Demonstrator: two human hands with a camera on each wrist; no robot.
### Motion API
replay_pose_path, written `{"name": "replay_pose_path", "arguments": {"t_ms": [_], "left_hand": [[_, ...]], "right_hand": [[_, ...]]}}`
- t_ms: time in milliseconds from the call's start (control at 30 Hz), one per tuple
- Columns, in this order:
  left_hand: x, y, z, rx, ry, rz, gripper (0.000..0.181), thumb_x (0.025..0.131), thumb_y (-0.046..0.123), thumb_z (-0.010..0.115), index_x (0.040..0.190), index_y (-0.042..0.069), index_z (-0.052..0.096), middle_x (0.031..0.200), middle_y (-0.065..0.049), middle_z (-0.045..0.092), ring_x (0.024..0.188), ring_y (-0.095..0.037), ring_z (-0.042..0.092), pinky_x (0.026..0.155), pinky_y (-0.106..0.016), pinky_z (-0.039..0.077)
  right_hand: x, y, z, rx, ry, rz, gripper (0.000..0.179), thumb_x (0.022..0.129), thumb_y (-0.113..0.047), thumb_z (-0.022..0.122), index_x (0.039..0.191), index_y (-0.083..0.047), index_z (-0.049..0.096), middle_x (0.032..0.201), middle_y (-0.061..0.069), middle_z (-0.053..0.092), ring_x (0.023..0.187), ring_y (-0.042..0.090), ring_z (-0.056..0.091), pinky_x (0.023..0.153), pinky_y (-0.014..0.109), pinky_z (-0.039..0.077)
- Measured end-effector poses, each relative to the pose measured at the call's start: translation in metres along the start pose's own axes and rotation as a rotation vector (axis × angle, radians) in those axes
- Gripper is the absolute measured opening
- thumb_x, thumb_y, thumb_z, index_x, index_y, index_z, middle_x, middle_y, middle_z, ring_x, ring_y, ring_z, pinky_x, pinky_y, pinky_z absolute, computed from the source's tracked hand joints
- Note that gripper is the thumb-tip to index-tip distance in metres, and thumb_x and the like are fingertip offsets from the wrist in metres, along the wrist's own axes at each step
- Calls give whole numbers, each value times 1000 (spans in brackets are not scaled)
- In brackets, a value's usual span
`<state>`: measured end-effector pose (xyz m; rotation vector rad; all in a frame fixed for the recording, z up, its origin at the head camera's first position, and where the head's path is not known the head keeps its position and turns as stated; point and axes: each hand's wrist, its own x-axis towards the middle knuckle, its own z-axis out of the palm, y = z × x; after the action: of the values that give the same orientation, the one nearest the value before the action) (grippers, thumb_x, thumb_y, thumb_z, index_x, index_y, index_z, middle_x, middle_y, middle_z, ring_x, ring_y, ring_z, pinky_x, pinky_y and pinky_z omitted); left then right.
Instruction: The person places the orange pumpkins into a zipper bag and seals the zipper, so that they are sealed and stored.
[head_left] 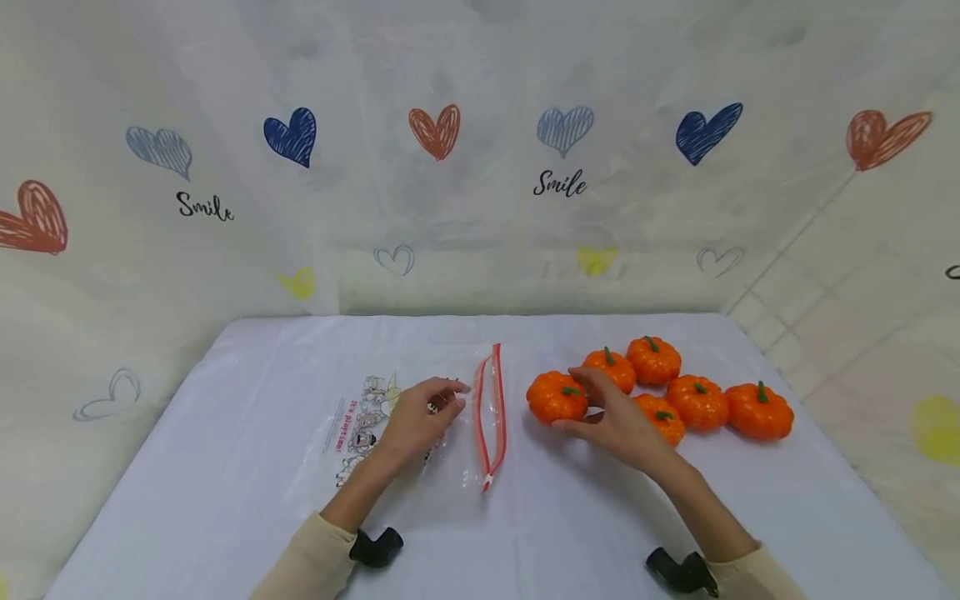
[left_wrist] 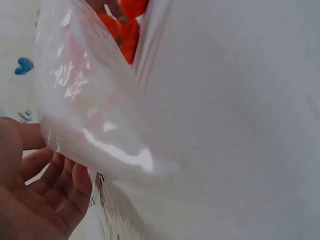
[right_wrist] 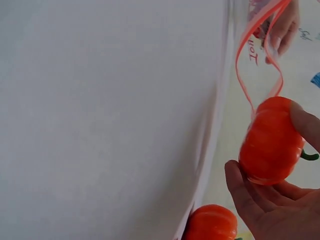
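A clear zip bag (head_left: pixel 457 467) with a red zip edge and printed cartoon figures lies on the table, its mouth parted and facing right. My left hand (head_left: pixel 418 417) pinches the bag's upper layer near the mouth; in the left wrist view the plastic bulges up beside the thumb and fingers. Between the thumb and fingers of my right hand (head_left: pixel 618 421) is a small orange toy pumpkin (head_left: pixel 555 398) with a green stem, just right of the bag's mouth. In the right wrist view this pumpkin (right_wrist: pixel 272 142) is seen from the side, apart from the red zip edge.
Several more orange pumpkins (head_left: pixel 697 403) stand grouped on the right of the white-covered table (head_left: pixel 225 450), behind and beside my right hand. A pale backdrop (head_left: pixel 480 283) printed with hearts and "Smile" rises behind the table's far edge.
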<state>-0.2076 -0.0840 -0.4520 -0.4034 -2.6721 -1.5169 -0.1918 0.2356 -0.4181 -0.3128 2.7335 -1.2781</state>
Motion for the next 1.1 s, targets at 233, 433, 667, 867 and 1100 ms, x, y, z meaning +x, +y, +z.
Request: {"name": "replay_pose_path", "arguments": {"t_ms": [233, 433, 667, 867, 1100], "left_hand": [[-2, 1, -3, -8, 9, -19, 24, 100, 19, 69, 123, 22, 75, 99, 1, 68, 89, -14, 58, 72, -19, 50], [-2, 4, -3, -27, 15, -13, 23, 99, 17, 71, 121, 22, 76, 96, 1, 67, 87, -14, 58, 71, -19, 49], [0, 6, -4, -37, 19, -6, 23, 98, 15, 71, 120, 20, 76, 94, 1, 67, 85, -14, 58, 70, -19, 49], [1, 8, -4, -33, 21, -6, 23, 97, 15, 72, 119, 20, 77, 92, 1, 67, 85, -14, 57, 70, -19, 49], [0, 9, -4, -43, 22, -16, 23, 96, 14, 72, 118, 18, 77, 90, 0, 66, 83, -14, 57, 69, -21, 48]], "right_hand": [[8, -3, 7, 52, -11, -28, 79, 85, -32, 87, 151, -12, 48, 153, 15, 52, 122, 33, 63, 98, 45, 60], [12, -6, 11, 63, -2, -35, 81, 86, -34, 86, 154, -15, 46, 154, 13, 51, 127, 34, 60, 99, 45, 60], [16, -7, 10, 84, 16, -17, 82, 87, -34, 85, 154, -13, 42, 155, 14, 48, 129, 36, 61, 100, 46, 59], [18, -9, 9, 105, 10, 13, 79, 87, -36, 85, 151, -13, 45, 154, 14, 50, 129, 37, 62, 99, 45, 60], [20, -7, 11, 151, -15, -16, 76, 88, -24, 84, 154, -12, 47, 154, 15, 50, 135, 40, 59, 100, 45, 59]]}}
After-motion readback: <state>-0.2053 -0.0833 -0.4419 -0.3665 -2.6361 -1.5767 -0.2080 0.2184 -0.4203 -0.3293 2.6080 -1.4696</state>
